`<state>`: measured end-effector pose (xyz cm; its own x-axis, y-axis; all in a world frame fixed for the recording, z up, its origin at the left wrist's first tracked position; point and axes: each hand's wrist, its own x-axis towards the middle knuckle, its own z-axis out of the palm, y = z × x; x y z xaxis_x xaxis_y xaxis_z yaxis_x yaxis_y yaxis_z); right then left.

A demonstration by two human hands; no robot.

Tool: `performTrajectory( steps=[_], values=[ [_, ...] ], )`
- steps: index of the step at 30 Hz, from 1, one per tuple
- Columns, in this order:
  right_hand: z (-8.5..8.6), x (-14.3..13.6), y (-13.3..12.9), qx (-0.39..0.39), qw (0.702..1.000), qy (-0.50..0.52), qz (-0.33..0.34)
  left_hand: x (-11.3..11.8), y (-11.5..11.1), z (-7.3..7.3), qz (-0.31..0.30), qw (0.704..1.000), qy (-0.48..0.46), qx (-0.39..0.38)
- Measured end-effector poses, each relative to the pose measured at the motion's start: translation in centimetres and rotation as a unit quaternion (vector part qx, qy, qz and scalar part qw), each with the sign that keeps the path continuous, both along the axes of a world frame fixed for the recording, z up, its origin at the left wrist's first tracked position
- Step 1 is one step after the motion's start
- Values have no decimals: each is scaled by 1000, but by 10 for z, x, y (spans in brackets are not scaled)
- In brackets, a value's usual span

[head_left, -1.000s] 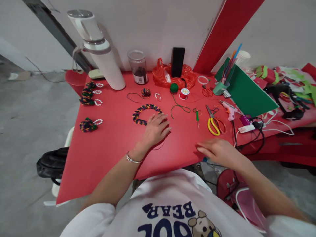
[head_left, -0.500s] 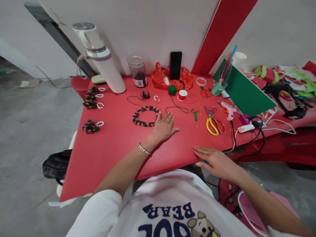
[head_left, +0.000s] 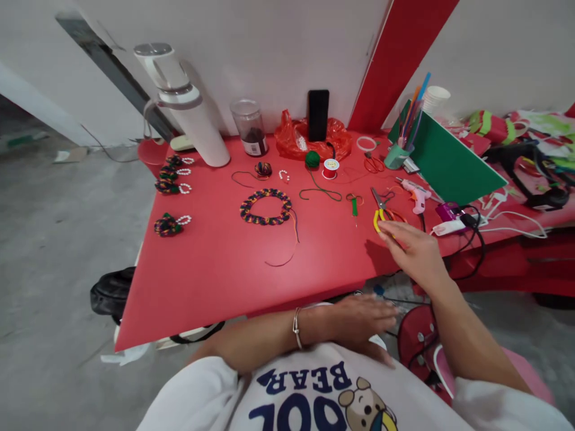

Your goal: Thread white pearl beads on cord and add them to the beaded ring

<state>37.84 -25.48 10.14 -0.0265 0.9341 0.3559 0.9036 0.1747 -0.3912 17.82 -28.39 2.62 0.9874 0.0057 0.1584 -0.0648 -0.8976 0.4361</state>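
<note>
My right hand (head_left: 415, 251) is at the yellow-handled scissors (head_left: 378, 209), its fingers closed over their handles; the blades point away from me. My left hand (head_left: 362, 317) is held low before my shirt at the table's front edge, slightly blurred, fingers stretched out with nothing in them. A braided multicoloured yarn ring (head_left: 266, 208) lies flat in the middle of the table, a loose yarn tail (head_left: 296, 230) trailing from its right side. Left of the scissors is a green-handled needle tool (head_left: 354, 206). Partly hidden behind my right hand is an orange-red pair of handles (head_left: 395, 215).
Behind the ring are a multicoloured yarn ball (head_left: 263, 169), a white bead loop (head_left: 284, 175), a green yarn ball (head_left: 312, 159) and a red thread spool (head_left: 330, 169). Beaded yarn pieces (head_left: 168, 224) lie left. A pink glue gun (head_left: 417, 196) and power strip (head_left: 449, 227) are right.
My left hand has left the yarn ring and drawn back to my body, uncovering the yarn tail. My right hand has moved forward from the table edge onto the scissors.
</note>
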Motion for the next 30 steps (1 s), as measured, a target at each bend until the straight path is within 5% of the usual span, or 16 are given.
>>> performTrajectory(
  steps=[6, 8, 10, 14, 16, 19, 23, 30],
  values=[
    [-20, 8, 3, -44, 994, -26, -100, -8, 53, -9, 226, 974, -4, 18],
    [-28, 6, 4, -54, 987, -65, -137, -3, 63, -14, 256, 967, 17, 14],
    [-34, 5, 5, -49, 983, -82, -156, 5, 58, -15, 213, 977, 16, 2],
    [-43, 11, 6, -7, 992, -27, -119, 12, 31, -3, -30, 996, -14, -82],
    [-45, 11, 8, 5, 995, 7, -102, 5, 26, 5, -49, 992, -32, -116],
    [-47, 1, 12, -44, 993, 15, -111, -17, 38, 10, 45, 990, -60, -122],
    [-49, -18, 21, -119, 987, -55, -95, -59, 74, 8, 273, 955, -101, -58],
    [-59, -45, 26, -126, 989, -77, -20, -124, 118, -5, 438, 889, -131, -15]
  ],
)
